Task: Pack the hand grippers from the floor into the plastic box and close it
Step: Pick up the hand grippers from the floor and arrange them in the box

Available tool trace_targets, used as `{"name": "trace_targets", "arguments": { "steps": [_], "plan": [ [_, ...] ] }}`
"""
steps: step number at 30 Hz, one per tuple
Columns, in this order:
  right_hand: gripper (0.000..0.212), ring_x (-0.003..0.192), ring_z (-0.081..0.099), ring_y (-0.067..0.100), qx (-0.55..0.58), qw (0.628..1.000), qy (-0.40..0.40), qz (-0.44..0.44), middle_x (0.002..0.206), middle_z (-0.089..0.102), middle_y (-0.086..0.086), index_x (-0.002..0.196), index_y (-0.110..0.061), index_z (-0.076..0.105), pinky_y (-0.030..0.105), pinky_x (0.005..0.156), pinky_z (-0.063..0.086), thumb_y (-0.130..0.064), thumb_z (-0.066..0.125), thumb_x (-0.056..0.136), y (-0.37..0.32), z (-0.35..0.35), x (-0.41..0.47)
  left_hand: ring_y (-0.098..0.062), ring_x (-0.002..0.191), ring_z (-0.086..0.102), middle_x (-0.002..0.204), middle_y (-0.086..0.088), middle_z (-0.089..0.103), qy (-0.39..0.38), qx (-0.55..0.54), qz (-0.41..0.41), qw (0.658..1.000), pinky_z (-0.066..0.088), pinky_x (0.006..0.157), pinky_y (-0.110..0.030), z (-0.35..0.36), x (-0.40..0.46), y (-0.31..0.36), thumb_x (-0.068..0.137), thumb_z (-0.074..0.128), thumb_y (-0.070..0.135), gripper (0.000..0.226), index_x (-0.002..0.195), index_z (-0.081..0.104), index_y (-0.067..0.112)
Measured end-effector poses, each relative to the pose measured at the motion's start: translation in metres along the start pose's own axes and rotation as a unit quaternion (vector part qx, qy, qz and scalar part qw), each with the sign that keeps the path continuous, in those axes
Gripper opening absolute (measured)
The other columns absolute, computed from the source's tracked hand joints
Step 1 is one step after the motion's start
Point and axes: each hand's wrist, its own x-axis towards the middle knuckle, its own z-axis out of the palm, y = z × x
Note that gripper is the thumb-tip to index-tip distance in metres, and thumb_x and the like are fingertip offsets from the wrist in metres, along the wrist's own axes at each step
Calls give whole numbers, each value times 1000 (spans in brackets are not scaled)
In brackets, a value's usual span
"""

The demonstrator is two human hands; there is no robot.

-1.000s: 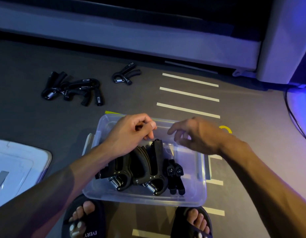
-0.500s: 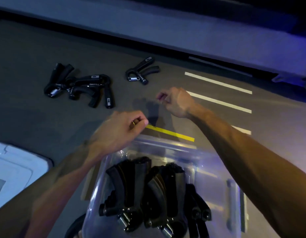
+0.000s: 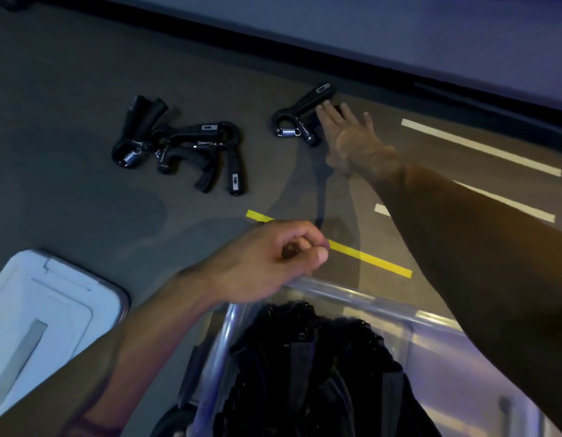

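The plastic box [image 3: 352, 298] and its blurred hand grippers [image 3: 308, 367] run off the bottom edge.

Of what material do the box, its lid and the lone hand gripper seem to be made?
Box: clear glossy plastic, contents show through.
Lid: opaque white plastic, apparently smooth.
Lone hand gripper: black matte handles, probably plastic, with a shiny metal spring.

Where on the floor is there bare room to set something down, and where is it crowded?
Bare floor lies between the white lid and the pile of black hand grippers, also left of that pile. Crowded around the single black hand gripper under the right hand, and inside the clear plastic box.
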Motion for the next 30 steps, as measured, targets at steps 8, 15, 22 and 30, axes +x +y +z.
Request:
{"name": "trace_targets", "arguments": {
  "steps": [8,15,22,30],
  "plan": [
    [45,123,52,38,43,991,114,57,136,53,15,136,-11,47,48,96,47,-23,59,94,-4,17,-26,-11,89,67,94,11,72,23,31,-8,999,52,83,-33,-1,-2,0,92,56,49,25,109,68,34],
    [29,100,65,34,226,961,130,94,108,69,15,113,-13,68,32,81,49,-30,64,90,-3,1,-80,3,82,64,93,21,71,80,99,-4,992,45,70,-18,0,-10,4,97,53,53,22,105,68,39],
    [21,93,59,18,231,937,255,-65,104,62,5,107,-15,67,29,81,44,-29,64,92,-10,-37,-192,9,83,61,97,22,63,286,105,19,952,41,69,-8,-5,-28,5,95,48,58,47,131,48,29],
    [24,86,62,23,144,939,264,-169,116,55,-1,117,-18,62,36,70,53,-20,64,94,-11,-58,-319,-35,98,69,104,-13,72,228,78,59,969,53,95,-51,13,-48,43,103,58,33,32,129,61,15]
  ]
}}
